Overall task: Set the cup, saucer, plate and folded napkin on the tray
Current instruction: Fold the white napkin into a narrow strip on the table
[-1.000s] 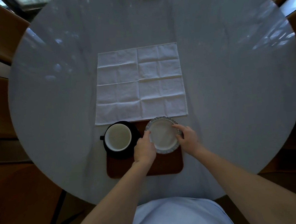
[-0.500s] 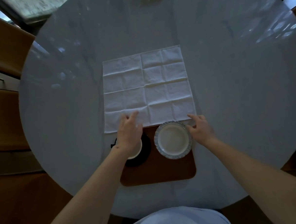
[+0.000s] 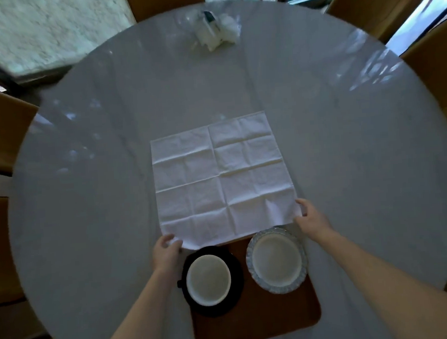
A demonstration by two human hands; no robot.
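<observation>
A white napkin (image 3: 222,181) lies spread flat and unfolded on the round table, its near edge overlapping the brown tray (image 3: 257,325). My left hand (image 3: 166,254) pinches the napkin's near left corner, and my right hand (image 3: 312,220) pinches its near right corner, which is slightly lifted. On the tray stands a white cup (image 3: 208,283) on a black saucer (image 3: 237,274) at the left. A white plate with a patterned rim (image 3: 276,261) sits on the tray at the right.
The round grey table (image 3: 85,179) holds a small pile of white items (image 3: 217,34) at its far edge. Tan chairs (image 3: 0,132) ring the table on the left, far side and right. Windows lie beyond.
Both hands left the plate on the tray, reached forward and took hold of the napkin's two near corners. The camera tilted up, showing more of the far table.
</observation>
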